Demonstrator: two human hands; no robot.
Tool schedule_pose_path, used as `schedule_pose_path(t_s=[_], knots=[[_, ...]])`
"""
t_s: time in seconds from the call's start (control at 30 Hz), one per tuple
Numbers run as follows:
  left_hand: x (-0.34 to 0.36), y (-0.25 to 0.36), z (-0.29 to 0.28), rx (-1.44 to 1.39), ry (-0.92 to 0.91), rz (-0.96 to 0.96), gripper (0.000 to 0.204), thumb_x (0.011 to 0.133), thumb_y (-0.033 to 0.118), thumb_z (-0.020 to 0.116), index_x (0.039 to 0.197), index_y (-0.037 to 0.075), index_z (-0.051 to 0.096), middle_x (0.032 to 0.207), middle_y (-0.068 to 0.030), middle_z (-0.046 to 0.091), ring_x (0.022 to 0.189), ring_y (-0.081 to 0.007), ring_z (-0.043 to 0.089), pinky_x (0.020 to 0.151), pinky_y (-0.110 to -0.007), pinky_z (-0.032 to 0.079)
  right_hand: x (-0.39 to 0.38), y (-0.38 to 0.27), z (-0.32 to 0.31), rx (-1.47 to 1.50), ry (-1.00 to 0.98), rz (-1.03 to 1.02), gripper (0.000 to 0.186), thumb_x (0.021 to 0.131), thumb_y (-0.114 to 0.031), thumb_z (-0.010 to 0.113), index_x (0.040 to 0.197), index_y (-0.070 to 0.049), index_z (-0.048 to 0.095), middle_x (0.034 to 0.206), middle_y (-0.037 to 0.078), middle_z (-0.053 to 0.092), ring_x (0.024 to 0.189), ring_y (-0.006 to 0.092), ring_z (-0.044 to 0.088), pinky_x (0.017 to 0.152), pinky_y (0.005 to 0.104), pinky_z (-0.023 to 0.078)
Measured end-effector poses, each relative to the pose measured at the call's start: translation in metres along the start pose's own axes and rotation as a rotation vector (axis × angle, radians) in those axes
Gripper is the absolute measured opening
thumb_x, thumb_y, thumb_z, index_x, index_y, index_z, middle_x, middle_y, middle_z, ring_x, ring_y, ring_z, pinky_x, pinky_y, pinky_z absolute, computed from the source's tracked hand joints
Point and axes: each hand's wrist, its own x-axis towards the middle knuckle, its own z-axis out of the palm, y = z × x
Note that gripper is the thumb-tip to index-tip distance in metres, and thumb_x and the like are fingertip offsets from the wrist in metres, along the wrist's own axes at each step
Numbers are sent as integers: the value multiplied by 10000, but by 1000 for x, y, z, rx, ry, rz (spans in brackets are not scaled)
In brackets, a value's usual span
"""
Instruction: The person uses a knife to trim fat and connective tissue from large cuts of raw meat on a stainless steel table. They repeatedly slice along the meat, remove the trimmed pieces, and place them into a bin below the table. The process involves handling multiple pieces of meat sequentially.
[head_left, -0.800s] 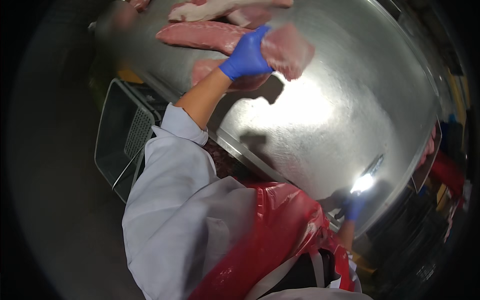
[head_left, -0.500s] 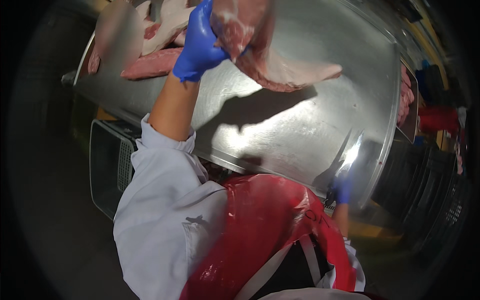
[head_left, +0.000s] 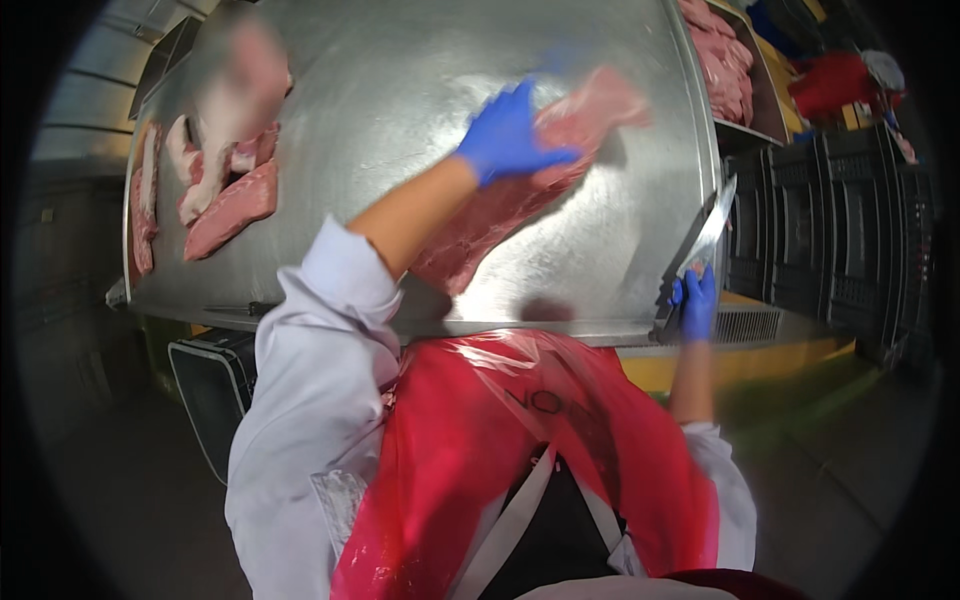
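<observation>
A long, pale pink slab of raw meat (head_left: 480,228) lies slantwise on the steel table (head_left: 400,60), its far right end smeared by motion. On its upper side rests my blue-gloved left hand (head_left: 508,138), open, with fingers stretched out and thumb apart. My left forearm crosses over the meat and hides part of its near left edge. At the table's right edge my right hand (head_left: 697,300), also in a blue glove, is closed on the handle of a knife (head_left: 714,222). The blade points away from me, well apart from the meat.
Several cuts of raw meat (head_left: 232,210) lie at the table's left. A metal container (head_left: 765,105) of meat stands beyond the right edge, near stacked dark crates (head_left: 815,215). Below the table's left front is a dark crate (head_left: 205,395). A second knife (head_left: 240,308) lies near the front left edge.
The meat, held up in my left hand before, now lies on the table. My left hand has loosened its grip and spread over it. My right hand keeps the knife; the view has shifted.
</observation>
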Motion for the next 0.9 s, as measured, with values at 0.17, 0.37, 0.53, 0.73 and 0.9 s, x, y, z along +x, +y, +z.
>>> schedule_pose_path(t_s=[0.17,0.37,0.53,0.73,0.9], knots=[[-88,-87,121,57,-294,-199,915,759,621,788,1377,6,510,1344,-259,548,1225,-414,552,1040,-517,453,4,-7,17,-61,-67,63,271,1047,-92,555,1310,-61,497,765,77,640,553,116,579,505,249,475],[37,-45,122,-17,109,-25,529,779,493,799,969,12,689,1003,-189,682,975,-355,662,842,-456,535,81,-24,95,22,-205,18,255,1039,-116,567,1280,-74,492,755,71,615,533,109,562,472,267,478],[120,-8,158,82,126,36,358,823,369,756,904,23,718,953,-195,728,923,-361,695,832,-452,548,135,-46,147,-98,-299,-64,240,1028,-148,593,1244,-81,515,754,46,596,533,93,546,474,271,463],[127,-8,167,-51,131,4,213,846,234,694,836,24,724,791,-190,715,779,-346,714,763,-430,560,179,-66,195,-477,-352,-332,666,1013,-226,595,1614,-221,310,950,145,732,733,228,715,689,358,581],[117,-11,168,-213,191,3,185,876,208,697,848,26,706,786,-157,713,740,-281,710,707,-385,550,173,-94,192,-940,-505,-259,729,1015,-239,572,1644,-315,211,1041,177,737,797,254,732,768,368,587]])
